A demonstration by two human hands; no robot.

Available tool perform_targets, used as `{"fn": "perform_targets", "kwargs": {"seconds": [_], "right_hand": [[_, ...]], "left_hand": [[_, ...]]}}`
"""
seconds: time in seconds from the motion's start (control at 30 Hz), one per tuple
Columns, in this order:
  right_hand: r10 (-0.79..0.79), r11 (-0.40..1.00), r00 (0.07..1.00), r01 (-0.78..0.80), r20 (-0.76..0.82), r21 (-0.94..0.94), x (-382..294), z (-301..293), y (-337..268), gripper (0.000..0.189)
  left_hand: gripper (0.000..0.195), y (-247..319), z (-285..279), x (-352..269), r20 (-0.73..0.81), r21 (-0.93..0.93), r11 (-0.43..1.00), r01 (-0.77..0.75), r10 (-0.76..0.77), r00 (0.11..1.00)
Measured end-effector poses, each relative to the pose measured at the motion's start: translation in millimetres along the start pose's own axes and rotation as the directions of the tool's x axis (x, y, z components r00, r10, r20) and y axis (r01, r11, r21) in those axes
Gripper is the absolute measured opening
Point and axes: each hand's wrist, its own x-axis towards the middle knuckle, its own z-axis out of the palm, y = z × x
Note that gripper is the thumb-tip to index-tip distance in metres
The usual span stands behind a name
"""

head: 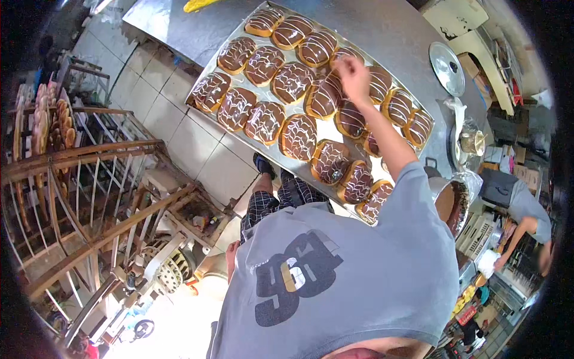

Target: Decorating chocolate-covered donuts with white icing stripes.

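My right hand [354, 78] is over the back rows of a metal tray [208, 117], with its fingers bunched and blurred. Whether anything is pinched between them is hidden. Just below the fingers lies a chocolate-glazed doughnut [324, 96] with white icing lines. Rows of similar doughnuts fill much of the tray. Those nearer me, like one doughnut [264, 123], carry a feathered white pattern, while a doughnut [317, 48] in the far row has plain stripes. My left hand [232, 256] hangs low at my side, mostly hidden by my shirt.
The tray rests on a metal table [381, 27]. To the right are a round metal lid [447, 68] and a pot of chocolate [450, 202]. Another person [529, 215] bends over a work area at far right. A wooden-framed rack [89, 152] stands at left.
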Motion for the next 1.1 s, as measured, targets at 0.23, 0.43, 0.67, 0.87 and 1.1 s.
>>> {"fn": "perform_targets", "kwargs": {"seconds": [0.23,0.43,0.67,0.87,1.1], "right_hand": [[-0.680,0.548,0.372,0.830,0.632,0.101,-50,-27,-32,0.011],[-0.126,0.992,0.959,0.123,-0.253,-0.028,-28,-33,0,0.020],[-0.598,0.691,0.556,0.723,0.578,0.020,-71,-49,-8,0.024],[0.052,0.993,0.916,-0.005,-0.397,0.119,-14,-61,25,0.024],[0.005,0.996,0.970,0.015,-0.241,0.083,-50,-86,17,0.024]], "left_hand": [[0.040,6,-9,-8,0.017,-0.040,0.994,0.098,-0.098,0.995],[0.043,43,4,-10,-0.028,0.300,0.953,-0.031,0.041,0.999],[0.043,207,82,-4,0.074,0.356,0.911,-0.208,0.195,0.978],[0.052,315,203,-2,0.570,0.012,0.973,-0.229,0.181,0.801],[0.035,338,264,-22,0.474,-0.419,0.908,-0.026,0.243,0.846]]}}
